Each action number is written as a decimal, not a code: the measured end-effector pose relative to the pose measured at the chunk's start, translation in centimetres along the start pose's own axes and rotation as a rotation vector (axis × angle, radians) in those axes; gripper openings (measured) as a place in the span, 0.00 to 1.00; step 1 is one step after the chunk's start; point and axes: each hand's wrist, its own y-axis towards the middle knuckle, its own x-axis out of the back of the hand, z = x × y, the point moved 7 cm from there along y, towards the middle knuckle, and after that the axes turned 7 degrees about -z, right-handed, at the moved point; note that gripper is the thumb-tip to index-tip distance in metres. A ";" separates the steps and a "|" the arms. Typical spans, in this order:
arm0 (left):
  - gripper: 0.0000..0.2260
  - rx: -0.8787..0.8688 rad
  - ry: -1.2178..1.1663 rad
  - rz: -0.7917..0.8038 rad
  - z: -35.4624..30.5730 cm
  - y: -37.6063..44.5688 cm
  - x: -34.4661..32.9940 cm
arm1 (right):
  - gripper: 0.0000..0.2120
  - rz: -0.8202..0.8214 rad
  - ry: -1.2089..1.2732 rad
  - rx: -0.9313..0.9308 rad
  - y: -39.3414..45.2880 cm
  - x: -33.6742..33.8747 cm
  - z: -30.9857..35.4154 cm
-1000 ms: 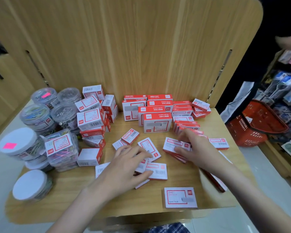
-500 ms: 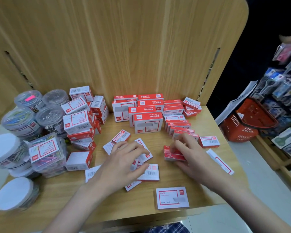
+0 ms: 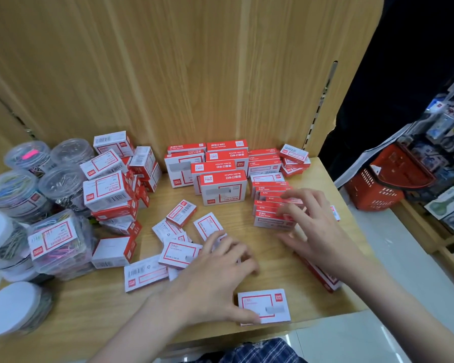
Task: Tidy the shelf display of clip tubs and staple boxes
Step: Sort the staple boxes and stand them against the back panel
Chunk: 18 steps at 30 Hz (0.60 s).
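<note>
Resting palm-down on the wooden shelf [image 3: 286, 260], the left hand [image 3: 215, 279] lies over the loose small staple boxes [image 3: 181, 213] scattered across the middle of the board, its fingers spread and only lightly bent, touching the boxes under them without closing on any; its thumb reaches toward a flat white-and-red staple box [image 3: 266, 305] that lies alone by the front edge. The right hand [image 3: 315, 226] is toward the right edge, fingers curled round the near end of a row of thin red staple boxes [image 3: 273, 205] standing on edge, fingertips on the top and right side of the row and the thumb below its front. Behind that row, more thin boxes are stacked flat [image 3: 264, 163] toward the back right corner. At the middle of the back edge, against the upright wooden panel [image 3: 194, 74], stand larger red-topped staple boxes [image 3: 222, 188] in stepped rows. Left of them is an untidy pile of white-and-red boxes [image 3: 108, 189], some tilted. Along the left edge are clear clip tubs [image 3: 60, 179] holding paper clips, some coloured, two with white lids [image 3: 13, 307] near the front left corner. Beyond the right edge of the shelf a red shopping basket [image 3: 380, 184] sits lower down, beside racks of packaged goods.
</note>
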 end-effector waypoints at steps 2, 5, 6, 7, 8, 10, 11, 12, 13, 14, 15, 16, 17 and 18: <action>0.24 -0.017 0.023 -0.026 0.1 0.4 0.0 | 0.14 0.005 0.026 -0.005 -0.5 0.6 0.0; 0.19 -0.003 0.073 -0.114 0.7 1.2 -0.1 | 0.15 0.112 0.153 0.026 -1.5 0.7 0.8; 0.19 0.012 0.107 -0.145 0.9 1.5 -0.2 | 0.15 0.171 0.201 0.044 -1.9 0.3 1.4; 0.18 0.036 0.138 -0.171 1.2 1.8 -0.3 | 0.16 0.231 0.211 0.068 -2.4 -0.3 1.9; 0.18 0.066 0.153 -0.195 1.4 2.1 -0.3 | 0.16 0.272 0.169 0.096 -3.0 -1.0 2.4; 0.17 0.111 0.144 -0.242 1.8 2.6 -0.1 | 0.16 0.281 0.029 0.145 -3.6 -2.1 3.0; 0.16 0.122 0.135 -0.268 2.0 2.6 0.2 | 0.15 0.271 -0.016 0.144 -3.6 -2.3 2.9; 0.16 0.137 0.121 -0.292 2.4 2.5 0.6 | 0.13 0.253 -0.047 0.136 -3.4 -2.4 2.8; 0.16 0.162 0.096 -0.315 3.1 2.2 1.2 | 0.11 0.229 -0.069 0.126 -3.0 -2.3 2.6; 0.17 0.201 0.062 -0.341 3.9 1.8 1.9 | 0.10 0.200 -0.083 0.114 -2.7 -2.2 2.4; 0.17 0.248 0.033 -0.369 4.9 1.3 2.7 | 0.09 0.172 -0.090 0.100 -2.3 -2.2 2.1; 0.18 0.296 0.025 -0.396 5.8 0.6 3.5 | 0.07 0.139 -0.102 0.089 -2.1 -2.2 1.9; 0.18 0.338 0.028 -0.415 6.6 -0.2 4.2 | 0.06 0.112 -0.117 0.073 -1.9 -2.3 1.6; 0.18 0.376 0.029 -0.427 7.4 -1.0 4.7 | 0.05 0.089 -0.134 0.054 -1.9 -2.3 1.5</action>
